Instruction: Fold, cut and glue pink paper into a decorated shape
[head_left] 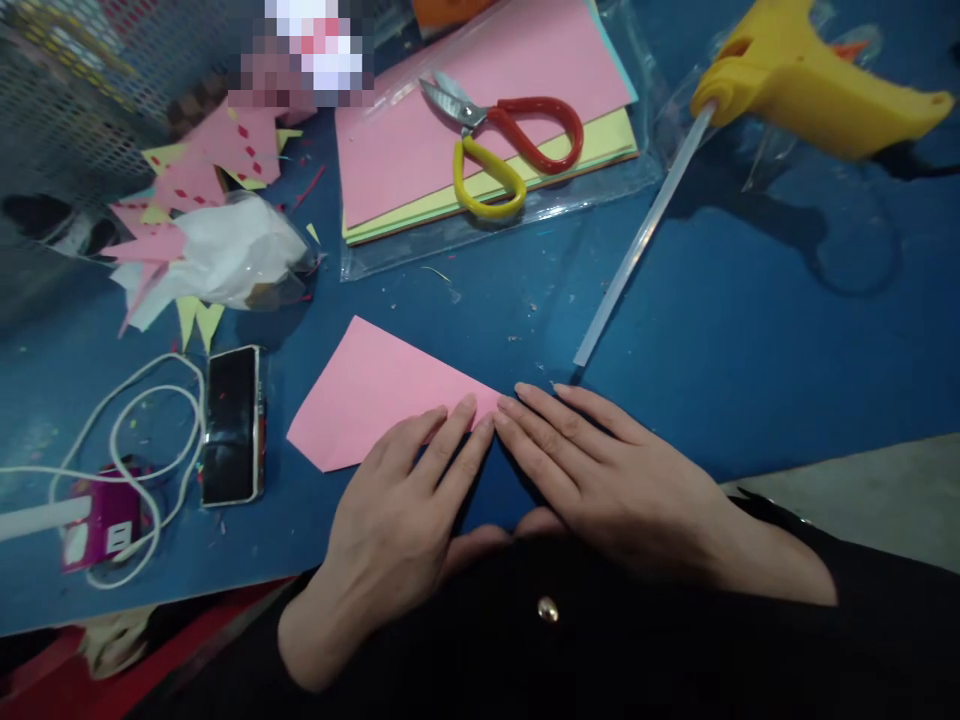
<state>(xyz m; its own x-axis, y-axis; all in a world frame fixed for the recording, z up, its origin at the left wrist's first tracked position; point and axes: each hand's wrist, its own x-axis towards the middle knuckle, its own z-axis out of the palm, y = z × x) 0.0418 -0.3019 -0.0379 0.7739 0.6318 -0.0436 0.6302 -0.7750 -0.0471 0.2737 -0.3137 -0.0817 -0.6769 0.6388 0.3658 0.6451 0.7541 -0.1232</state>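
Note:
A pink sheet of folded paper [375, 385] lies flat on the blue table [465, 295], wide at its left end and narrowing to a point on the right. My left hand [409, 495] rests palm down on its lower edge, fingers stretched out and pressing it. At the narrow tip lies my right hand [600, 460], also flat, fingers extended and fingertips touching the paper's point. Both hands are open. The fingers of the two hands nearly meet at the tip and cover part of the lower edge.
Scissors [469, 120] with red and yellow handles lie on bagged coloured paper [405, 150]. A yellow glue gun [810, 85] with a long glue stick [645, 235] is at right. Leftward are a phone [232, 425], a white cable [154, 395], paper cutouts [217, 165] and a grey basket [82, 110].

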